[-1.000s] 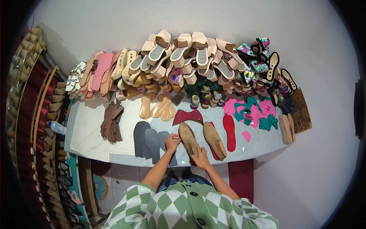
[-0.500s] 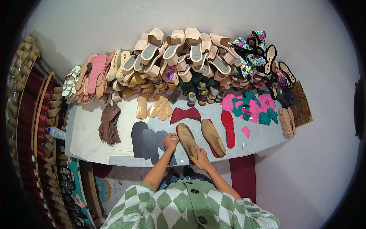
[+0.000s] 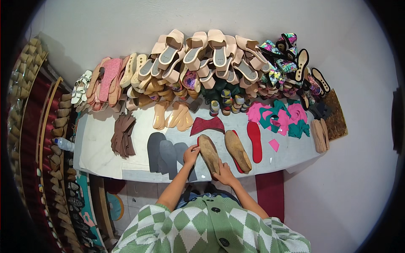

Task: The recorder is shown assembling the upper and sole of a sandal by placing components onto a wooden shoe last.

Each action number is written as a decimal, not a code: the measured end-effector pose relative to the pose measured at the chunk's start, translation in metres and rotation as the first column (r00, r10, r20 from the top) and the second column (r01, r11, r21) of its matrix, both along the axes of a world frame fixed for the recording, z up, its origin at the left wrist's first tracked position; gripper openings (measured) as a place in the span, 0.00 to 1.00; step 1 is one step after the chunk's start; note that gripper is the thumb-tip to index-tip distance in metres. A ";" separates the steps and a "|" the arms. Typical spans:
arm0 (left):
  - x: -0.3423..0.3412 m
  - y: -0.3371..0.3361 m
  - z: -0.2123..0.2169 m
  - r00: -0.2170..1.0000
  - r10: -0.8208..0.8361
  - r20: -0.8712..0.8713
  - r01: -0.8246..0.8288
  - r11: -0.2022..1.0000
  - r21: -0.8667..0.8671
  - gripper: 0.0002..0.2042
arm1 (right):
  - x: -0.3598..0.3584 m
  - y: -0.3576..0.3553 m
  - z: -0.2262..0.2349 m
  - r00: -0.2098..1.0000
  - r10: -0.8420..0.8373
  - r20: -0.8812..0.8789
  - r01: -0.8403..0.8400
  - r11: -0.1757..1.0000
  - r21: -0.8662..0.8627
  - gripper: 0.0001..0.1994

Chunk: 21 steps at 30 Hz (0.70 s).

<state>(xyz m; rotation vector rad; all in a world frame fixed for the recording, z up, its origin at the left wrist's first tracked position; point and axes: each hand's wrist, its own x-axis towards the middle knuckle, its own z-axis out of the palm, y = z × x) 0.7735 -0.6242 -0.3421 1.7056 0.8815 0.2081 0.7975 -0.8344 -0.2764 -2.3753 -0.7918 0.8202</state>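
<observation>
Two bare hands flank the brown shoe last, which lies between them with its worn face up and its long axis running away from the person, the far end leaning a little to the left. From where I stand, the left hand is at the last's left flank, toward the far half, fingers curled nearly closed against a red edge that shows beneath; I can't tell whether they pinch that edge or merely press it. The right hand is the one nearer the last's close, narrower end, partly closed around it from the right, its fingertips partly hidden. So the far end's right side is free of either hand. Just right of the last is a second last, tilted the same way on its own red sole, and past that a loose red sole piece. To the left of the last, beyond the left hand, grey sole-shaped sheets overlap. Straight beyond the last sits a maroon cut piece, and farther off in that direction, by the wall, heeled sandals are heaped high.
</observation>
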 end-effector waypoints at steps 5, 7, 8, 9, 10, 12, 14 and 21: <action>-0.003 0.003 -0.007 0.999 0.018 0.050 -0.016 0.999 -0.047 0.17 | -0.002 0.000 0.004 0.999 0.016 -0.045 -0.015 1.000 0.011 0.43; -0.002 0.002 -0.005 0.998 0.025 0.056 -0.022 0.998 -0.053 0.17 | -0.002 -0.001 0.003 1.000 0.017 -0.016 -0.017 1.000 0.005 0.43; -0.002 0.001 -0.004 0.998 0.017 0.056 -0.014 0.998 -0.054 0.17 | -0.002 -0.001 0.002 1.000 0.027 0.014 -0.027 1.000 -0.001 0.42; -0.002 0.002 -0.004 0.999 0.021 0.047 -0.019 0.999 -0.029 0.17 | -0.002 0.000 0.002 1.000 0.022 0.015 -0.022 1.000 -0.001 0.42; -0.003 0.002 -0.005 0.999 0.024 0.039 -0.024 1.000 -0.004 0.17 | -0.003 0.001 0.001 0.999 0.028 0.026 -0.028 1.000 0.001 0.42; -0.003 0.001 -0.004 0.998 0.020 0.066 -0.020 1.000 0.008 0.18 | -0.004 0.001 0.001 0.999 0.028 0.038 -0.028 1.000 0.003 0.42; -0.003 -0.003 -0.001 0.996 0.014 0.092 -0.016 1.000 0.021 0.19 | -0.005 0.001 0.002 0.999 0.007 0.037 -0.008 1.000 0.007 0.42; -0.007 -0.011 -0.002 0.971 -0.034 0.235 0.038 0.999 -0.014 0.23 | -0.010 0.006 0.009 0.999 -0.041 0.026 0.041 0.999 0.005 0.42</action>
